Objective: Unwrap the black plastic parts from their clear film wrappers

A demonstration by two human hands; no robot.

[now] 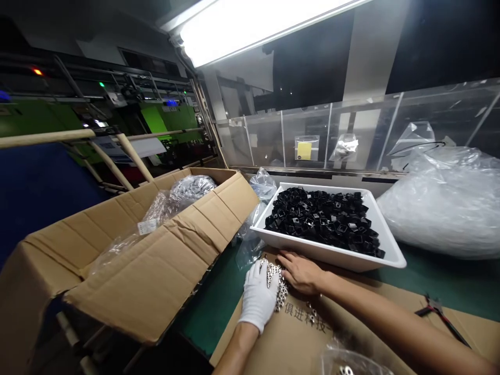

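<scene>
Centrally, one white tray (312, 251) — smooth plastic, rectangular, sloping walls, rounded corners — filled with black parts (324, 219), small, angular, many with square openings.

Just in front of the tray's near wall, one pile of metal rings (280, 298): small, pale, shiny, round-holed, lying between the two hands. Left hand (258, 299), in a white knit glove, palm down at the pile's left side; fingers extended and slightly bent over the rings, not closed in a grip. Right hand (303, 274), bare, nearer the tray, palm down at the pile's right side; fingers open and reaching to its edge. Whether either hand has a ring under its fingertips, cannot tell. A few loose rings (313, 313) lie apart from the pile, below the right hand.

Beneath the rings, in front of the tray: one cardboard sheet (273, 351), brown, flat, matte, printed with dark characters. Nearer the wearer, one clear bag (347, 362), crinkled, with rings showing in it.

Left of the tray: one open carton (148, 281), creased brown cardboard, with crumpled clear plastic (191, 188) inside. Right of the tray: one bulging bag (449, 208), translucent, glossy — and, nearer the wearer, pliers (436, 308) with red-and-black handles.
</scene>
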